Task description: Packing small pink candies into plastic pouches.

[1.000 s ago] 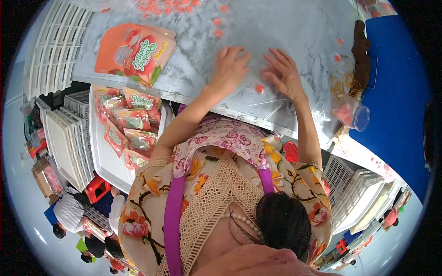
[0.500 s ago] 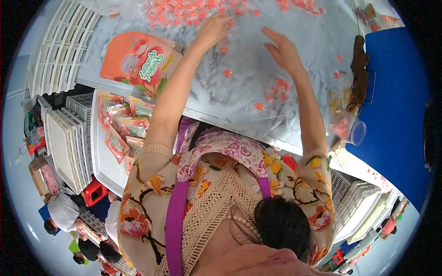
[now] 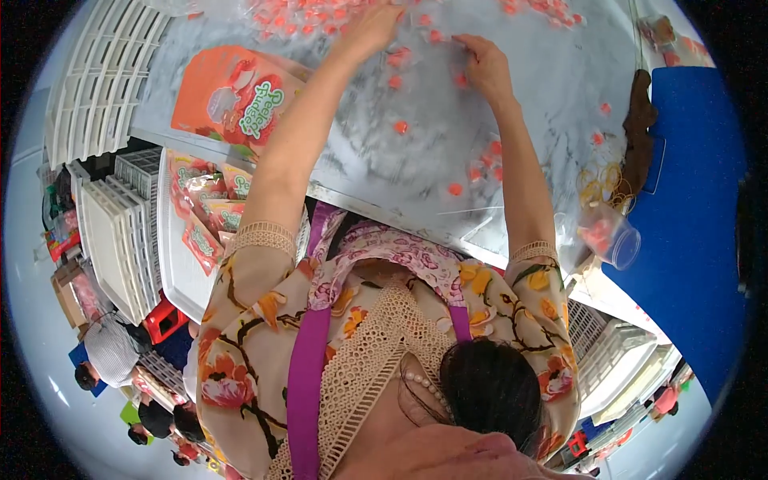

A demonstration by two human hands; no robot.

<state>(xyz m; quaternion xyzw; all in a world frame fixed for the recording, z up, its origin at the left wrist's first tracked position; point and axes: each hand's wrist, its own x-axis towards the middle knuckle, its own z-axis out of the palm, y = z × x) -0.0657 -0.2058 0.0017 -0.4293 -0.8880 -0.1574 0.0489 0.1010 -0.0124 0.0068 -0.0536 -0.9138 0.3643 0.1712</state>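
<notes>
At the far side of the table, my left hand (image 3: pixel 372 32) reaches the edge of a pile of red-pink candies in clear wrappers (image 3: pixel 320 18). Its fingers are bent together, and whatever is between them is too small to make out. To its right, my right hand (image 3: pixel 488 70) points inward with fingers drawn together; I cannot make out anything in them. Between the hands lie a few loose wrapped candies (image 3: pixel 398 56). Another candy (image 3: pixel 461 81) is just beside my right hand. A large orange-red printed pouch (image 3: pixel 232 92) lies left of my left forearm.
A tray (image 3: pixel 180 268) of filled pouches (image 3: pixel 216 212) sits at the lower left, beside stacked white crates (image 3: pixel 116 240). A clear jar (image 3: pixel 612 236) with candies and rubber bands (image 3: pixel 604 184) lie at the right, near a blue panel (image 3: pixel 696 176). Several people are in the background.
Both hands have moved farther away across the table. My right hand, spread with the thumb apart before, has drawn its fingers together. More candies lie between the hands.
</notes>
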